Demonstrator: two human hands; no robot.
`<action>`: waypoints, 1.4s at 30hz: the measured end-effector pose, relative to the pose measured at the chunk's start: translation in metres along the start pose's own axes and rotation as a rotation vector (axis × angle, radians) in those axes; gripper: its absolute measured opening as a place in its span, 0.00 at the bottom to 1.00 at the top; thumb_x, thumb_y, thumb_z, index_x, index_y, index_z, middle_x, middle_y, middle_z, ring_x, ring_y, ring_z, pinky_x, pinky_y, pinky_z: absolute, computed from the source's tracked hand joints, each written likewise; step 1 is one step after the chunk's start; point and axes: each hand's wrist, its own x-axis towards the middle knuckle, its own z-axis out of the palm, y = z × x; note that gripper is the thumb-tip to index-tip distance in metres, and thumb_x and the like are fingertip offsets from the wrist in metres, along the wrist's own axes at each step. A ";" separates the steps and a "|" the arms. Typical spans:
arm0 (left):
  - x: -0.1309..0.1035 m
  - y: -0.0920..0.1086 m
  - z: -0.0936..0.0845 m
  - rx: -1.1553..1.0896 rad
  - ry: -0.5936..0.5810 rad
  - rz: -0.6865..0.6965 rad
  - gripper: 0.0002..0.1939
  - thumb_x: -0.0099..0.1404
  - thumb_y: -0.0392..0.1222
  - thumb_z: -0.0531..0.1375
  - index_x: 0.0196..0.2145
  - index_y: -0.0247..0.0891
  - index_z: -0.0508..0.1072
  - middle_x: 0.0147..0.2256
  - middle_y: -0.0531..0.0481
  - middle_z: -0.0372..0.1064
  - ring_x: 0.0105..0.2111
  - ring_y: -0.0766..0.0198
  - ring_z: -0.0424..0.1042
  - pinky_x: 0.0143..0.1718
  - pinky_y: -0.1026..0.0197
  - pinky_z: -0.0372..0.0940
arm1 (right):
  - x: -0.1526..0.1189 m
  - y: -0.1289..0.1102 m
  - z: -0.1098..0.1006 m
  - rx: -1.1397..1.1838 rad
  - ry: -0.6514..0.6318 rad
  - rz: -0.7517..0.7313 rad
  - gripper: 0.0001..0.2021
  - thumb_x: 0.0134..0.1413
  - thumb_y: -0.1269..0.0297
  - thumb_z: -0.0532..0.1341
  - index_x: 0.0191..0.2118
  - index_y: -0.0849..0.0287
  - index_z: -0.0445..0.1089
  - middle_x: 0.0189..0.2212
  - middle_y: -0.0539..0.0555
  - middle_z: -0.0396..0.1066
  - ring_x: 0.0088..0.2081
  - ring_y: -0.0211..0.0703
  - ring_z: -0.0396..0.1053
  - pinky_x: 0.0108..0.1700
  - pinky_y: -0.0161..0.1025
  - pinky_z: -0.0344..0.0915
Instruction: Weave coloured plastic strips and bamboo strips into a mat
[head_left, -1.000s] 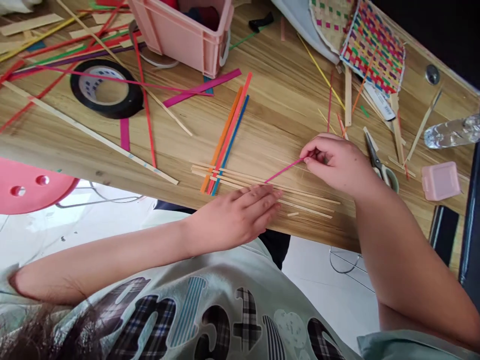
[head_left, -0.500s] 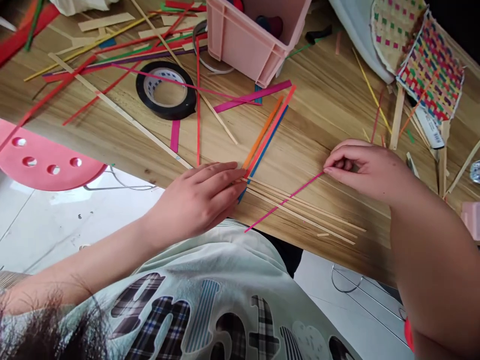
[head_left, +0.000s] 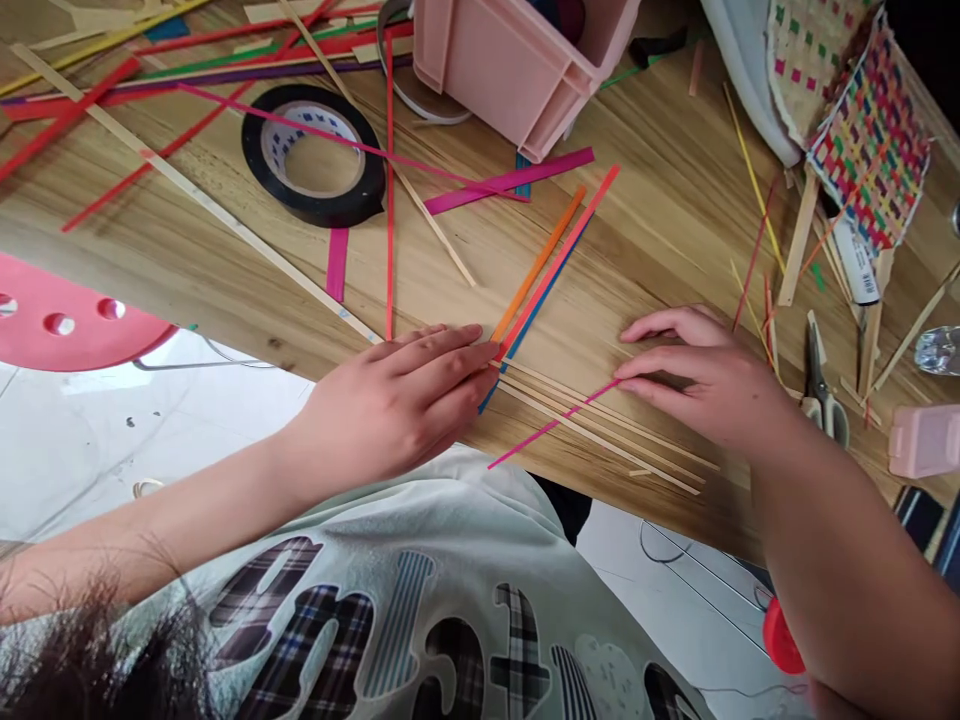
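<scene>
My left hand (head_left: 412,395) lies with fingers stretched out flat, pressing on strips near the table's front edge; its thumb is hidden. From under its fingertips an orange strip (head_left: 541,258), a coral-red strip (head_left: 574,235) and a blue strip (head_left: 546,305) slant away to the upper right. Several thin natural-coloured strips (head_left: 637,437) run from there to the lower right, crossing the coloured ones. Between thumb and index finger, my right hand (head_left: 682,370) pinches the far end of a thin magenta strip (head_left: 536,436), which lies diagonally across the natural strips.
Behind my hands are a black tape roll (head_left: 367,185), a pink plastic bin (head_left: 495,75) and a wide magenta strip (head_left: 555,170). Loose coloured strips (head_left: 97,115) pile up at the left. Scissors (head_left: 821,400), a woven multicoloured piece (head_left: 874,140) and a white tube (head_left: 856,262) are at the right.
My right hand has shifted slightly left and down with the magenta strip's end, and its upper fingers have spread. My left hand stays on the strips. The view has turned a little rightward.
</scene>
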 end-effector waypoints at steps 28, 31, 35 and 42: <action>0.003 0.000 -0.002 -0.003 -0.025 0.025 0.19 0.71 0.46 0.55 0.54 0.34 0.70 0.59 0.46 0.67 0.61 0.53 0.63 0.62 0.50 0.63 | 0.081 -0.002 0.003 -0.084 0.101 -0.146 0.08 0.59 0.61 0.62 0.29 0.47 0.75 0.34 0.49 0.74 0.43 0.49 0.69 0.49 0.52 0.61; 0.003 -0.001 -0.003 0.004 -0.031 0.036 0.20 0.71 0.50 0.55 0.54 0.35 0.70 0.59 0.45 0.66 0.62 0.52 0.63 0.62 0.50 0.63 | 0.084 0.001 0.001 -0.126 0.082 -0.165 0.08 0.61 0.59 0.60 0.32 0.48 0.75 0.38 0.50 0.76 0.44 0.49 0.70 0.51 0.53 0.61; 0.003 0.000 -0.003 -0.007 -0.042 0.035 0.22 0.71 0.51 0.53 0.56 0.35 0.69 0.60 0.44 0.64 0.62 0.52 0.61 0.62 0.49 0.62 | 0.065 -0.013 -0.002 -0.172 0.109 -0.151 0.06 0.60 0.61 0.61 0.41 0.46 0.75 0.47 0.51 0.75 0.54 0.54 0.69 0.57 0.57 0.58; 0.010 0.009 0.000 -0.018 -0.073 0.051 0.22 0.72 0.49 0.52 0.58 0.35 0.67 0.61 0.48 0.64 0.62 0.54 0.62 0.62 0.48 0.62 | -0.011 -0.070 0.022 -0.211 0.064 0.012 0.28 0.56 0.58 0.64 0.62 0.51 0.58 0.54 0.59 0.71 0.56 0.58 0.68 0.61 0.58 0.57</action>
